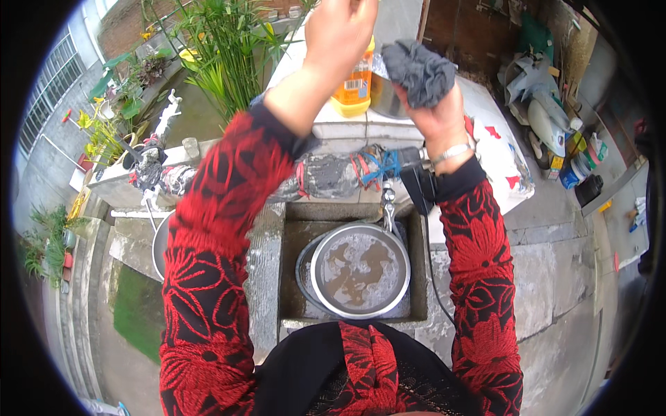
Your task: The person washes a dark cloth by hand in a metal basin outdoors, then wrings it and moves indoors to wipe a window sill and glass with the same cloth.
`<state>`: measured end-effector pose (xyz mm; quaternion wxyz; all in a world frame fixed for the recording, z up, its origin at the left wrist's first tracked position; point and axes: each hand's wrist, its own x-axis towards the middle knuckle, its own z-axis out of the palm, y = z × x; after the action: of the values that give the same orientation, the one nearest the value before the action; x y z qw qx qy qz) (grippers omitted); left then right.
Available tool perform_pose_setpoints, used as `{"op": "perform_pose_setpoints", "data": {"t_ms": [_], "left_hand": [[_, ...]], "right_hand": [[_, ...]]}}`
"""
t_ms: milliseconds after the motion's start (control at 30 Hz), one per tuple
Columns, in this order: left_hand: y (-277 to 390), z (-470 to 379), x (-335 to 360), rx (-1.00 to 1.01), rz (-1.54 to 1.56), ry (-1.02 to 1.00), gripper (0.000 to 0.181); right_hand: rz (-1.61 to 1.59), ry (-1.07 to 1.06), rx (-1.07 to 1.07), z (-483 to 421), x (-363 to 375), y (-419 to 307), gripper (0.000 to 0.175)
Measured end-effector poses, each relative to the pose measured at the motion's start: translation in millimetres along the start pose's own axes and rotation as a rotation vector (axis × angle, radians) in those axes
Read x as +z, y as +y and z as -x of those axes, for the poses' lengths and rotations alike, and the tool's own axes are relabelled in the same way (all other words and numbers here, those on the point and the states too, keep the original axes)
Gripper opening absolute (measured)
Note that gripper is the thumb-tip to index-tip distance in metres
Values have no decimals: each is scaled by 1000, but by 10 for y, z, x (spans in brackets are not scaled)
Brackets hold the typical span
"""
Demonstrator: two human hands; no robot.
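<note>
My right hand (434, 112) is raised at the upper right, holding a crumpled dark grey cloth (420, 73). At the top of the view, my left hand (341, 36) is raised in front of a yellow-orange plastic bottle (355, 96); its fingertips are cut off by the picture's edge, so what they do cannot be told. Beside the bottle, partly behind the cloth, a metal container (385, 96) stands on the white tiled ledge. Below both hands, a round metal basin (360, 270) of murky, sudsy water sits in a concrete sink (421, 307), under a metal tap (388, 200).
A pipe wrapped in cloth and plastic (330, 174) runs along the ledge behind the sink. Tall green plants (223, 57) grow at the upper left. Another metal pan (160, 247) is partly behind my left sleeve. Assorted containers (575, 169) stand at the far right.
</note>
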<state>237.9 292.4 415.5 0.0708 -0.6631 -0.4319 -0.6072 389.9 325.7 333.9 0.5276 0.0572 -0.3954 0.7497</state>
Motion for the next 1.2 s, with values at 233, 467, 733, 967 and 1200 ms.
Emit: {"op": "perform_pose_setpoints", "data": {"t_ms": [233, 467, 733, 967, 1200], "left_hand": [[-299, 2183, -35, -1176, 1426, -404, 47], [-541, 2978, -266, -1371, 1372, -5, 31], [-476, 3586, -697, -1479, 1441, 90, 34], [-551, 3862, -1056, -1499, 1574, 145, 42], [-540, 3914, -1183, -1463, 1620, 207, 43]], "right_hand": [[-105, 128, 327, 1232, -264, 873, 34], [197, 544, 326, 1885, -471, 1673, 33], [1273, 469, 183, 2070, -173, 2632, 37], [1356, 366, 102, 2203, 64, 2885, 43], [1635, 121, 177, 2267, 265, 2918, 36]]}}
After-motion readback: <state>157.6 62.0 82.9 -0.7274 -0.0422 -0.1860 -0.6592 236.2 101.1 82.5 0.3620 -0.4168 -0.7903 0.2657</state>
